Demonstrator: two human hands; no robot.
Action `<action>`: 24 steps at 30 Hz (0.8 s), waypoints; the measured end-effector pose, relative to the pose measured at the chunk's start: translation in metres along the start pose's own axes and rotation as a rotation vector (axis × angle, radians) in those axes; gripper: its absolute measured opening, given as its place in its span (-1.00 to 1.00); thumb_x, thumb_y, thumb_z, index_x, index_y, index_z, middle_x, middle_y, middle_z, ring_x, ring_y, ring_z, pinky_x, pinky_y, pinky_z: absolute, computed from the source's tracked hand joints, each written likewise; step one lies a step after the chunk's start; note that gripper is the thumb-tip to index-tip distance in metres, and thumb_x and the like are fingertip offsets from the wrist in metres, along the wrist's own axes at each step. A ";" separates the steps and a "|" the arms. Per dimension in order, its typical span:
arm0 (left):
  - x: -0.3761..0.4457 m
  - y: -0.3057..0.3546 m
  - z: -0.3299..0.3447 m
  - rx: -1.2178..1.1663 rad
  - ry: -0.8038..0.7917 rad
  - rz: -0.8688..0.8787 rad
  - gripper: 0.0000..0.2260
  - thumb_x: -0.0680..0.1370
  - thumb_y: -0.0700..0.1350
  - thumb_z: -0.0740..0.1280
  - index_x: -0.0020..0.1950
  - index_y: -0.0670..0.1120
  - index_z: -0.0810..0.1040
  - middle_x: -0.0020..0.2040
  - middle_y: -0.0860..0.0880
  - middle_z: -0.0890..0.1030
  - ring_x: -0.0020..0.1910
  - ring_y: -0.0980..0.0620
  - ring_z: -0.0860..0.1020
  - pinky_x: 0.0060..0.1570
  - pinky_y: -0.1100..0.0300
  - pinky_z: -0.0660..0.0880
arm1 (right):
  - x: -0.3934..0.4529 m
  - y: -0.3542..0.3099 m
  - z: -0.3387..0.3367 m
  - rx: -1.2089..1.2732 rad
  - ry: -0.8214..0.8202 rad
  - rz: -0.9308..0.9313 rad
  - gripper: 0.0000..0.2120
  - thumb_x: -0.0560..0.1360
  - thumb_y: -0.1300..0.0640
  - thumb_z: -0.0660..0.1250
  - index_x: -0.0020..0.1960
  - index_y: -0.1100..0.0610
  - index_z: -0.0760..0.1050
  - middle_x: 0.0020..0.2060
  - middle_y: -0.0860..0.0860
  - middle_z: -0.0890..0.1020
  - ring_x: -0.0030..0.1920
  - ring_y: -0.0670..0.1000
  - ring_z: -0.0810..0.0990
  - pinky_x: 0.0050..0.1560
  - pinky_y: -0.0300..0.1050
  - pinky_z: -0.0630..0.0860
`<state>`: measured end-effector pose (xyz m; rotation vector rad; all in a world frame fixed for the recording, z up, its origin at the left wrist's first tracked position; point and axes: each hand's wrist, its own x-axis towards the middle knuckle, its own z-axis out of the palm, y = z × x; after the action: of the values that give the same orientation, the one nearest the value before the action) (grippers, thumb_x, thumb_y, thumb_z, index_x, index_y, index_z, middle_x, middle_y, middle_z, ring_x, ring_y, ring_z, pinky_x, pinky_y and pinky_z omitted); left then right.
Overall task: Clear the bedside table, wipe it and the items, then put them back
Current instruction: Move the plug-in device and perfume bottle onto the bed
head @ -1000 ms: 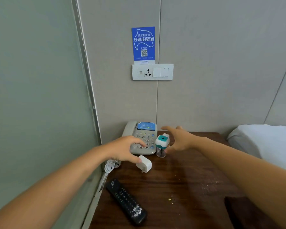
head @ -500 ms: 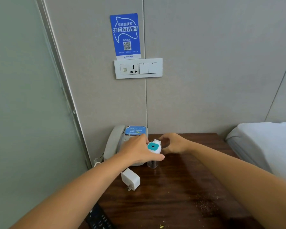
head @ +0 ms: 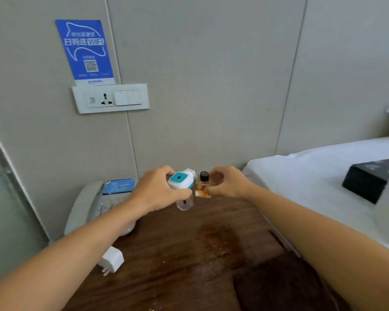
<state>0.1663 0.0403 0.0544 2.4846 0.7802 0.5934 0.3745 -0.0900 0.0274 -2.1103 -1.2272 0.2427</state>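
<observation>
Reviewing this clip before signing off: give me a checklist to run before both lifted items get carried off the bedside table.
1. Left hand grips the teal-and-white plug-in vaporizer: ok.
2. Right hand pinches the small black-capped bottle: ok.
3. Both items off the bedside table: ok.
4. Bed has free space for them: ok.
5. Telephone and white charger cleared: not ok.
6. Bottle cap tight: cannot tell.

Telephone [head: 103, 203] and charger [head: 111, 259] crowd the table's [head: 189, 254] left; centre lies open.
</observation>
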 end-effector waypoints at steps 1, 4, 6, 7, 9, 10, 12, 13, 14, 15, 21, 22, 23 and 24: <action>0.005 0.018 0.005 -0.022 -0.006 0.034 -0.57 0.29 0.26 0.56 0.02 0.12 0.56 -0.09 0.15 0.65 -0.14 0.16 0.60 -0.25 0.12 0.52 | -0.014 0.008 -0.020 -0.010 0.051 0.038 -0.62 0.34 -0.05 0.60 0.10 0.00 0.61 -0.11 -0.11 0.67 -0.09 -0.09 0.63 -0.15 -0.28 0.51; 0.024 0.075 0.032 -0.074 -0.035 0.116 -0.59 0.31 0.20 0.58 0.04 0.10 0.57 -0.08 0.15 0.65 -0.15 0.16 0.60 -0.26 0.17 0.48 | -0.060 0.035 -0.079 -0.019 0.225 0.175 -0.68 0.34 -0.09 0.59 0.01 0.00 0.62 -0.16 -0.14 0.65 -0.11 -0.07 0.62 -0.20 -0.29 0.44; 0.039 0.113 0.055 -0.078 -0.067 0.164 -0.59 0.29 0.21 0.57 0.01 0.10 0.57 -0.10 0.15 0.65 -0.15 0.15 0.61 -0.20 0.13 0.56 | -0.089 0.052 -0.113 -0.046 0.321 0.292 -0.69 0.34 -0.12 0.56 -0.03 0.01 0.61 -0.17 -0.13 0.65 -0.12 -0.05 0.62 -0.21 -0.23 0.49; 0.046 0.132 0.066 -0.078 -0.093 0.183 -0.60 0.27 0.21 0.57 0.00 0.09 0.58 -0.11 0.15 0.65 -0.14 0.14 0.62 -0.17 0.12 0.57 | -0.101 0.060 -0.126 -0.058 0.367 0.351 -0.69 0.33 -0.12 0.54 -0.05 0.02 0.61 -0.18 -0.10 0.66 -0.13 -0.03 0.63 -0.19 -0.17 0.54; 0.059 0.166 0.089 -0.093 -0.140 0.216 -0.61 0.27 0.19 0.56 0.00 0.08 0.60 -0.10 0.14 0.66 -0.12 0.11 0.63 -0.13 0.11 0.58 | -0.119 0.076 -0.146 -0.077 0.461 0.437 -0.67 0.31 -0.14 0.46 -0.09 0.09 0.61 -0.21 -0.01 0.68 -0.14 0.05 0.66 -0.11 -0.05 0.59; 0.065 0.182 0.100 -0.102 -0.158 0.237 -0.62 0.28 0.18 0.56 0.00 0.06 0.61 -0.09 0.12 0.67 -0.12 0.09 0.63 -0.11 0.10 0.59 | -0.126 0.083 -0.153 -0.087 0.498 0.467 -0.68 0.34 -0.12 0.44 -0.10 0.12 0.60 -0.22 0.03 0.68 -0.15 0.10 0.66 -0.10 -0.03 0.60; 0.077 0.208 0.122 -0.115 -0.177 0.273 -0.63 0.29 0.17 0.55 0.00 0.04 0.61 -0.08 0.08 0.67 -0.12 0.07 0.63 -0.09 0.07 0.60 | -0.133 0.098 -0.161 -0.099 0.541 0.518 -0.74 0.43 -0.06 0.39 -0.16 0.16 0.55 -0.28 0.07 0.64 -0.21 0.15 0.62 -0.19 -0.05 0.54; 0.082 0.218 0.132 -0.120 -0.182 0.286 -0.63 0.30 0.17 0.54 0.00 0.04 0.61 -0.08 0.07 0.67 -0.13 0.07 0.62 -0.11 0.07 0.61 | -0.134 0.106 -0.162 -0.103 0.550 0.537 -0.76 0.46 -0.03 0.36 -0.20 0.16 0.51 -0.32 0.06 0.60 -0.25 0.14 0.57 -0.26 -0.08 0.46; 0.088 0.226 0.142 -0.123 -0.187 0.296 -0.62 0.30 0.17 0.54 0.01 0.04 0.60 -0.06 0.07 0.66 -0.13 0.07 0.62 -0.14 0.08 0.60 | -0.134 0.114 -0.163 -0.111 0.551 0.548 -0.77 0.48 -0.01 0.35 -0.22 0.15 0.48 -0.33 0.04 0.57 -0.27 0.12 0.53 -0.31 -0.10 0.38; 0.093 0.232 0.152 -0.126 -0.195 0.302 -0.62 0.31 0.16 0.55 0.03 0.03 0.59 -0.05 0.05 0.66 -0.13 0.07 0.61 -0.19 0.12 0.57 | -0.132 0.121 -0.162 -0.126 0.545 0.554 -0.78 0.49 0.00 0.34 -0.20 0.13 0.47 -0.31 0.02 0.57 -0.26 0.10 0.53 -0.34 -0.12 0.33; 0.119 0.245 0.198 -0.171 -0.266 0.298 -0.63 0.35 0.08 0.54 0.09 0.01 0.61 0.04 0.02 0.68 -0.07 0.03 0.62 -0.15 0.11 0.58 | -0.117 0.146 -0.153 -0.189 0.528 0.593 -0.89 0.55 0.14 0.38 -0.03 0.09 0.44 -0.04 0.04 0.58 -0.06 0.09 0.55 -0.29 -0.17 0.32; 0.122 0.245 0.202 -0.194 -0.267 0.298 -0.65 0.37 0.06 0.54 0.10 0.00 0.61 0.04 0.02 0.68 -0.07 0.04 0.61 -0.17 0.15 0.55 | -0.114 0.150 -0.151 -0.188 0.533 0.608 -0.89 0.54 0.11 0.37 -0.01 0.10 0.46 -0.01 0.06 0.59 -0.02 0.11 0.57 -0.25 -0.15 0.38; 0.124 0.246 0.205 -0.220 -0.263 0.301 -0.66 0.39 0.03 0.54 0.11 -0.01 0.62 0.03 0.02 0.68 -0.09 0.06 0.60 -0.19 0.20 0.51 | -0.113 0.153 -0.149 -0.181 0.530 0.626 -0.87 0.55 0.08 0.36 0.03 0.12 0.48 0.03 0.08 0.60 0.01 0.12 0.58 -0.17 -0.10 0.46; 0.125 0.247 0.207 -0.248 -0.255 0.310 -0.66 0.40 0.00 0.54 0.13 -0.02 0.63 0.03 0.03 0.68 -0.12 0.09 0.59 -0.21 0.23 0.48 | -0.112 0.155 -0.148 -0.171 0.523 0.645 -0.83 0.55 0.06 0.35 0.07 0.13 0.49 0.06 0.10 0.60 0.05 0.14 0.58 -0.07 -0.07 0.51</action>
<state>0.4703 -0.1249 0.0558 2.3990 0.2117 0.4326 0.4920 -0.3010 0.0227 -2.4502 -0.2555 -0.1418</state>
